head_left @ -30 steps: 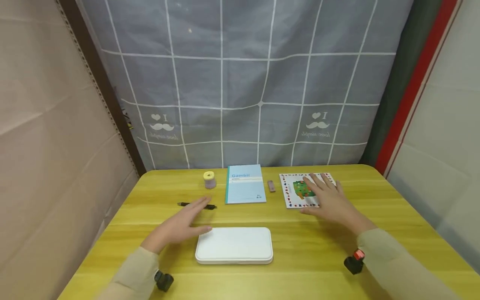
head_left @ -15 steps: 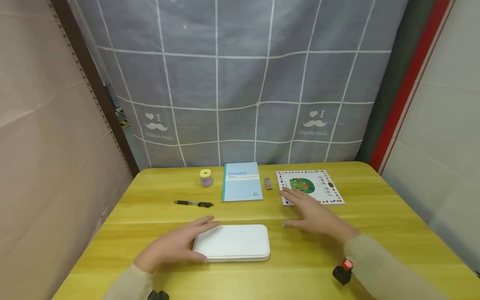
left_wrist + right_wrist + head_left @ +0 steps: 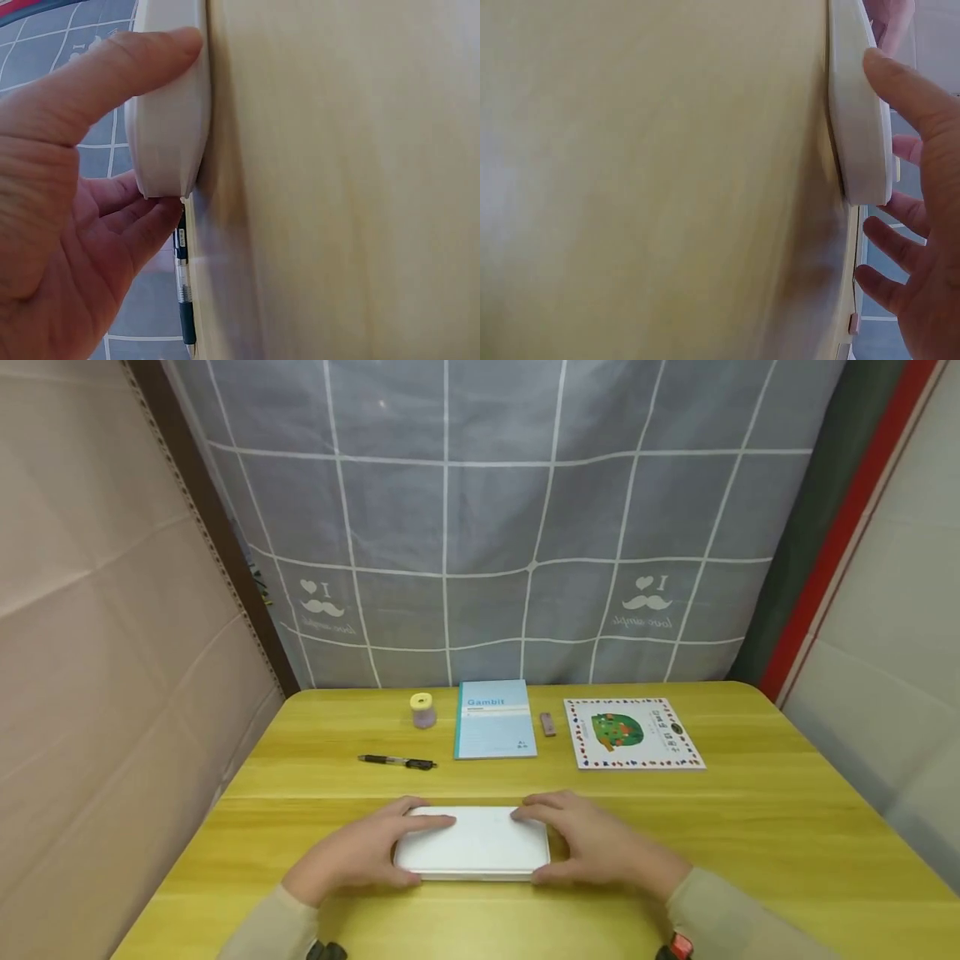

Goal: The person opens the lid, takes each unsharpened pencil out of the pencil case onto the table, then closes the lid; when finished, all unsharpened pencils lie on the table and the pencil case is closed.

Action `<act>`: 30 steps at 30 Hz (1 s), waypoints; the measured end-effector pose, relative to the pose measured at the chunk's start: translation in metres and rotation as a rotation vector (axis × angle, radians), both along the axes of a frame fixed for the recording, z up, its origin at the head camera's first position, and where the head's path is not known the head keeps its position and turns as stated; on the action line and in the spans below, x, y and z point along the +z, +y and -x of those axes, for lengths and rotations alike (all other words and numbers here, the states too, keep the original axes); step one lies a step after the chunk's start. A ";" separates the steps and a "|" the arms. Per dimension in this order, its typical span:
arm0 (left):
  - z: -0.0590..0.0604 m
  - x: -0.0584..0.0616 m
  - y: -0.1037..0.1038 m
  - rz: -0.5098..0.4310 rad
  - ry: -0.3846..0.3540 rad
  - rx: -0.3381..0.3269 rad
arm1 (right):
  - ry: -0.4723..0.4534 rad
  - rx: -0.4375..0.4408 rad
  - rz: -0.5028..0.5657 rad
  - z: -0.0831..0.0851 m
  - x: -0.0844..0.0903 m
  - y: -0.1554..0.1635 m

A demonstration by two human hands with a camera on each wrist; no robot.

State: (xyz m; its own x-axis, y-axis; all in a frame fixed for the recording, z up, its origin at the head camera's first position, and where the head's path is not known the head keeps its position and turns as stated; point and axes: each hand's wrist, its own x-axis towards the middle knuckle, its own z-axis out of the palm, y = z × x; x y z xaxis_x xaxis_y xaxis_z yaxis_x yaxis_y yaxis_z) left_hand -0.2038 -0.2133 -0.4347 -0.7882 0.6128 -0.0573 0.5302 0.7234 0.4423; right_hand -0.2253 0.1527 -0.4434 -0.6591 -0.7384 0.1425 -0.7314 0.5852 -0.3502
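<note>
white case (image 3: 471, 853): lying flat near the front edge of the yellow surface (image 3: 750, 827), long side facing the person, lid closed.
left hand (image 3: 360, 853): gripping the case's left end; thumb (image 3: 112, 67) pressing on the near edge, fingers (image 3: 142, 217) curling round the far corner, clamped on the case.
right hand (image 3: 592, 843): mirroring on the right end; thumb (image 3: 907, 97) lying on the near rim, fingers (image 3: 889, 247) wrapping past the far edge, clamped on the case.
why this hold: both ends being pinched evenly, so my guess is the case is being steadied or squared up; it is sitting on the surface, not lifted.
behind the case: black pen (image 3: 397, 762) lying just beyond the left hand, blue notebook (image 3: 494, 719) further back, small yellow-lidded jar (image 3: 423, 710) to its left.
right rear: small brown eraser-like block (image 3: 548, 723), then picture book (image 3: 633, 733) with a dotted border.
obstructions: nothing touching the case; the pen is sitting nearest, well apart from the rest.
backdrop: grey grid curtain (image 3: 525, 527) hanging behind the surface.
</note>
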 end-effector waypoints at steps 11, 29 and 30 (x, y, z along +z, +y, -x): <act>-0.005 -0.007 0.004 -0.010 0.026 0.019 | 0.057 0.016 -0.005 -0.011 -0.004 -0.005; 0.000 0.008 0.011 0.079 0.035 0.034 | 0.004 0.018 0.089 0.005 0.004 -0.013; -0.001 0.008 0.010 0.078 0.033 0.035 | 0.007 0.027 0.088 0.006 0.004 -0.013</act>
State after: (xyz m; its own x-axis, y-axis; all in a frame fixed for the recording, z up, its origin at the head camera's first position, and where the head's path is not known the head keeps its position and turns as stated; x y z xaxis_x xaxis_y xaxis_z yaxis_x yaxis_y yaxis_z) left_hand -0.2031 -0.2029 -0.4267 -0.8114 0.5794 -0.0775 0.5173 0.7735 0.3662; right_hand -0.2316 0.1401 -0.4391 -0.6381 -0.7400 0.2125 -0.7490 0.5327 -0.3940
